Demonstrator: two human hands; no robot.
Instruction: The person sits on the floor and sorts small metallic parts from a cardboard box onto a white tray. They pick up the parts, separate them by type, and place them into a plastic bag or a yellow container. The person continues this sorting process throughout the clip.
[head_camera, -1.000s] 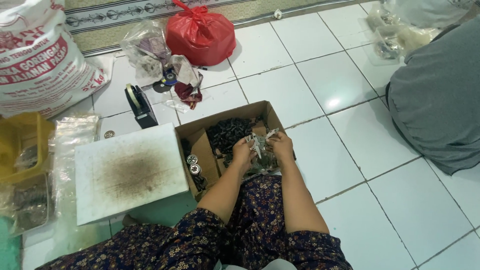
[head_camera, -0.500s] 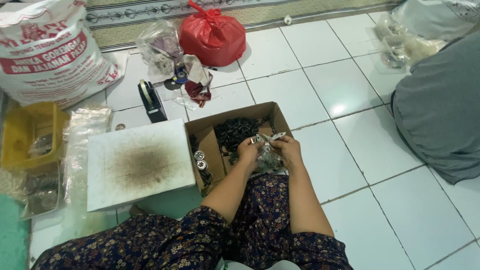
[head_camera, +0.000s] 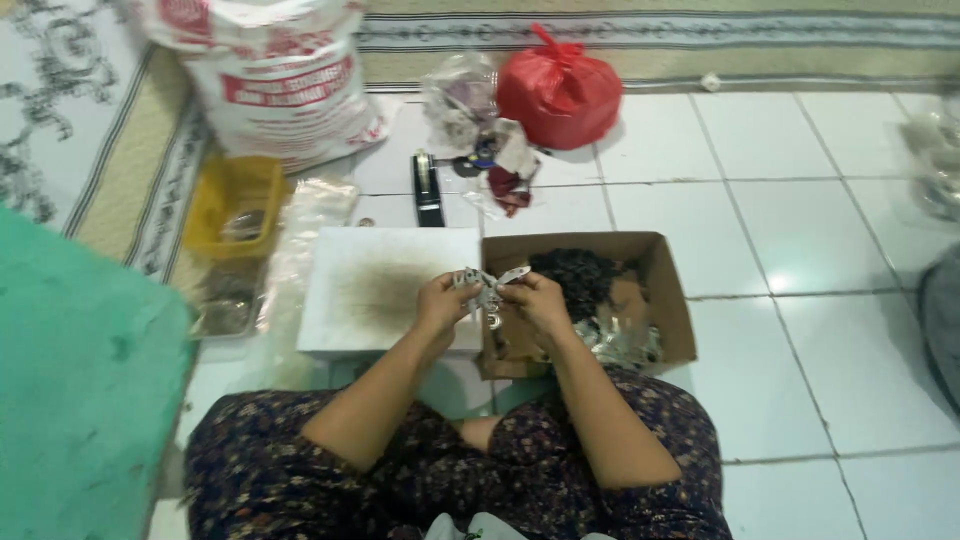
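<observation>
I sit on a white tiled floor with an open brown cardboard box (head_camera: 670, 300) in front of my knees; it holds a dark heap of small pieces and some clear plastic packets. My left hand (head_camera: 445, 298) and my right hand (head_camera: 532, 297) are raised together over the box's left edge, both pinching a small clear plastic packet (head_camera: 488, 283) between them. Directly left of the box lies a white slab with a dark stain (head_camera: 390, 285).
A yellow tray (head_camera: 232, 190) and clear bags lie to the left, a large white printed sack (head_camera: 275, 75) at the back left. A black stapler-like tool (head_camera: 428, 188), crumpled plastic and a tied red bag (head_camera: 560, 88) lie behind. Green cloth (head_camera: 85, 400) covers the near left.
My hands lifted out of the box's middle and moved left to its edge, holding the small packet up. The camera view swung left, so the box now sits more to the right.
</observation>
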